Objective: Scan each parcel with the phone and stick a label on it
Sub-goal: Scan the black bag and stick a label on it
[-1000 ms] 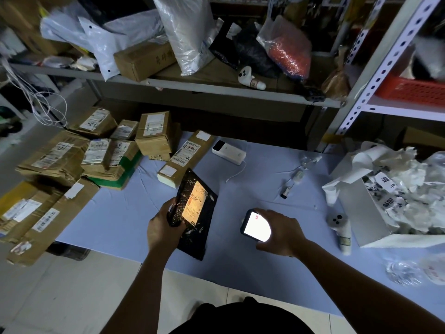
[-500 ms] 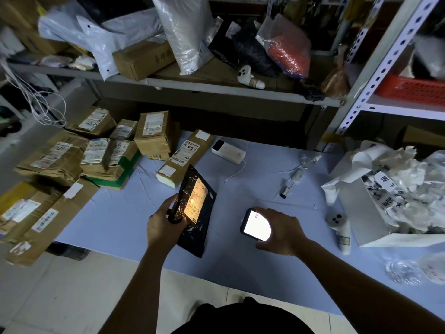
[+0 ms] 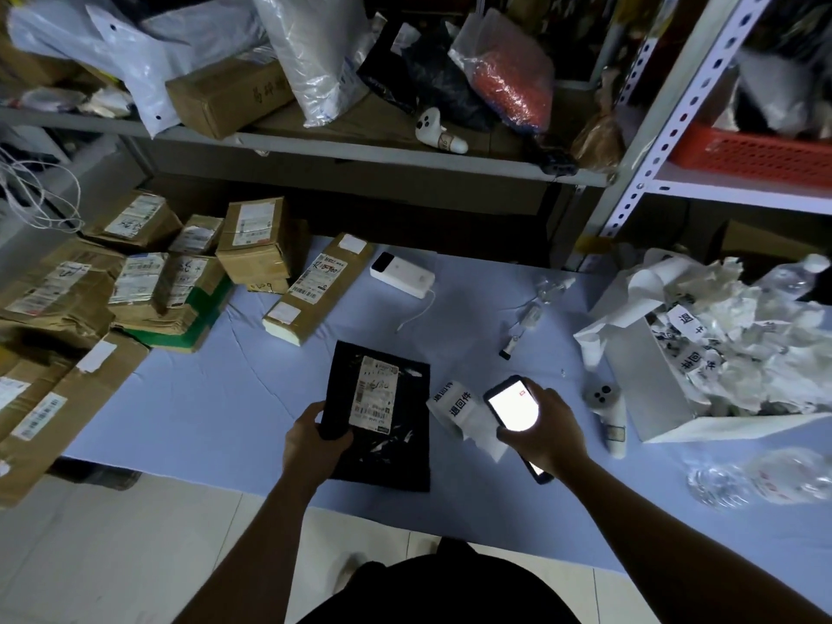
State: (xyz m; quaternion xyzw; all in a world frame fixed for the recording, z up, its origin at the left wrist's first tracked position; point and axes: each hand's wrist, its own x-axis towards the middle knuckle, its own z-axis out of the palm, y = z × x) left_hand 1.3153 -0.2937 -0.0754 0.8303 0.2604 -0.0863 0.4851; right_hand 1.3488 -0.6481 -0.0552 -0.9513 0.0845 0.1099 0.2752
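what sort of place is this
Most likely a small parcel depot or courier back room. Taped cardboard parcels with shipping labels are piled at the left of the table, metal shelving holds plastic mailer bags, and the right hand holds a lit phone beside a black parcel in the left hand.

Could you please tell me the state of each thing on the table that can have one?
Black parcel, label side up, held by the left hand at its corner.
Phone, screen lit, gripped in the right hand.
Label roll, partly unrolled beside the parcel.
White box, open, full of crumpled paper.
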